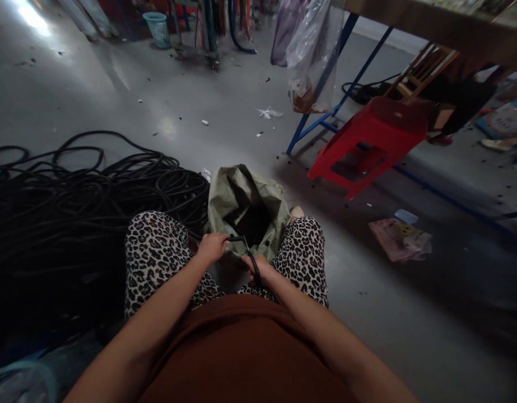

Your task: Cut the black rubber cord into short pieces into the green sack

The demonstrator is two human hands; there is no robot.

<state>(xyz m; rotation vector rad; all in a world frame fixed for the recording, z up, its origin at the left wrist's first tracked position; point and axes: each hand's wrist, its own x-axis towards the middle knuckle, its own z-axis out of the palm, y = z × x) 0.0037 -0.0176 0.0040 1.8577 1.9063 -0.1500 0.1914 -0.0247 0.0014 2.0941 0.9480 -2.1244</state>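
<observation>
One cut looks to be the step in hand. Near the middle of my frame, the fingers of the left hand (214, 248) pinch a short black cord (236, 239), whose far end reaches the scissors (256, 273); the fingers of the right hand (265, 270) are curled round the handles. My view is dim and small there, so I can't fairly say whether the blades bite the cord or only touch it. Cord and blades sit at the near rim of a green sack (218, 204), between two patterned trouser legs (302, 240). I judge that the next move calls for a steady left pinch and a firm squeeze of the handles, with the end over the opening.

My count: one held cord, one pair of scissors, one sack, its dark contents (253, 221) beyond numbering. One heap of black cord (136, 184) fills the left of the frame; its loops defy counting. At upper right I get one red stool (386, 126) near one surface (451, 31); at top, right of centre, two hanging bags (312, 50); at upper left, one blue-green basket (158, 29).
</observation>
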